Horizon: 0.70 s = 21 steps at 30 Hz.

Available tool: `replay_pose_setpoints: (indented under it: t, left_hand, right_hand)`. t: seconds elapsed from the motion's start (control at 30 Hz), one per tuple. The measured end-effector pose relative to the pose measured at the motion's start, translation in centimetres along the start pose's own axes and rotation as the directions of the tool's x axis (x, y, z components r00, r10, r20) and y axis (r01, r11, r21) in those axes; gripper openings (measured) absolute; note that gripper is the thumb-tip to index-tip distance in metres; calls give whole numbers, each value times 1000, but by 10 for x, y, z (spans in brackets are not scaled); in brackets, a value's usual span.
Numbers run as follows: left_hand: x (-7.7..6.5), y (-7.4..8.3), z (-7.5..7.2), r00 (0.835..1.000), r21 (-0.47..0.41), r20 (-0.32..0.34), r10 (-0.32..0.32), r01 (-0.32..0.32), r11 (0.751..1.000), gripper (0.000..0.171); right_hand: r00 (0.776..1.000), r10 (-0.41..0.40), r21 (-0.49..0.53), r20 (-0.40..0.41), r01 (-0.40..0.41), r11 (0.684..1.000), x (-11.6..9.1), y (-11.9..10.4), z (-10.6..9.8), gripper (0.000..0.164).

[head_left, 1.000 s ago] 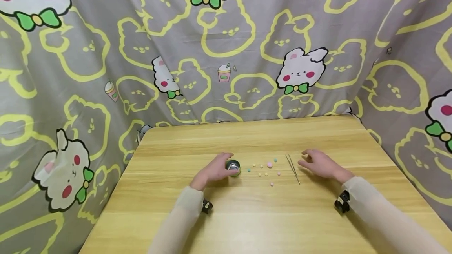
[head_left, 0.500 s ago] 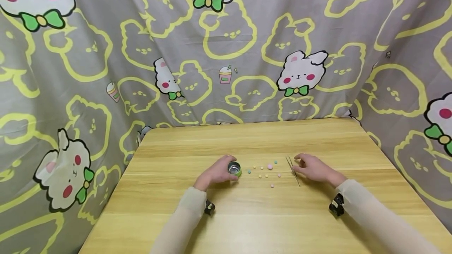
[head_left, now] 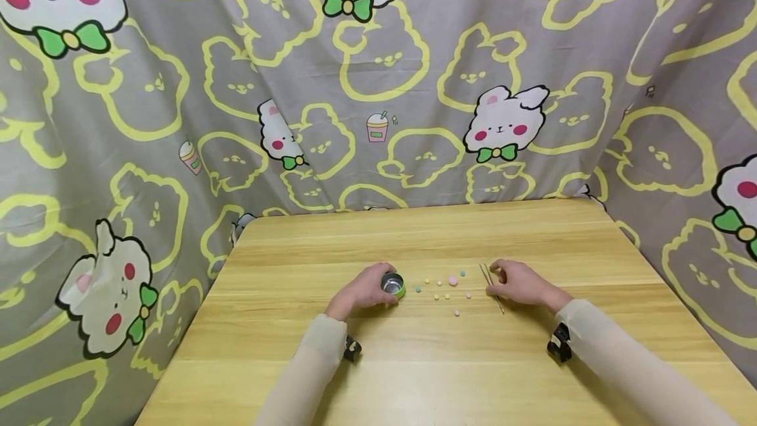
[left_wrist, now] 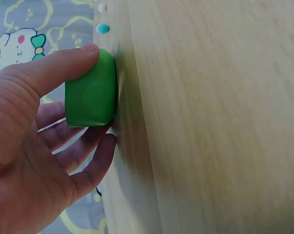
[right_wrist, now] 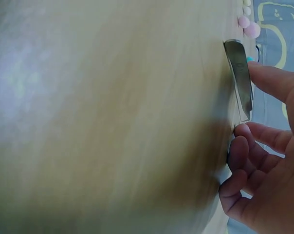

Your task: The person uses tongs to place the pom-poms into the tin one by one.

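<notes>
A small round green tin (head_left: 393, 286), its top uncovered and its inside metallic, sits on the wooden table. My left hand (head_left: 368, 286) holds it from the left; in the left wrist view the thumb lies across its green side (left_wrist: 91, 95) and the fingers curl round beyond. Metal tweezers (head_left: 495, 296) lie to the right, their two prongs spread at the far end. The thumb and fingertips of my right hand (head_left: 520, 283) pinch at the tweezers (right_wrist: 240, 78). Several small balls are scattered between both hands, including a larger pink one (head_left: 453, 281).
Teal balls (head_left: 418, 289) and pale yellow ones (head_left: 447, 296) lie among the pink ones. One pink ball (head_left: 457, 313) is nearest the table's front. A patterned grey curtain (head_left: 331, 84) hangs behind the wooden table (head_left: 390, 373).
My right hand has moved left from beside the tweezers onto them, its thumb and fingers drawing together. The left hand stays at the tin, which has barely moved.
</notes>
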<state>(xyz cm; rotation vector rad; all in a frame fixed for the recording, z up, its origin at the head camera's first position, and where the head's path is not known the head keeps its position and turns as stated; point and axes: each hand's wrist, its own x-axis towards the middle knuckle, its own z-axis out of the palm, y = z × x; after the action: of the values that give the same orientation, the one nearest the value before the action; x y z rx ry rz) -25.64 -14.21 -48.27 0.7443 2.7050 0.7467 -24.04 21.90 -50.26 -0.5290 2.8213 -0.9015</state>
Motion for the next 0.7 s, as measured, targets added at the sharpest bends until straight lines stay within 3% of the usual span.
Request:
replay_pose_setpoints:
  t: [0.7]
  left_hand:
    - [1,-1,-1,1000,-19,15,5,-5,1000,52]
  right_hand:
    - [999,27,9,-30,-27,1000,0,-2,4,38]
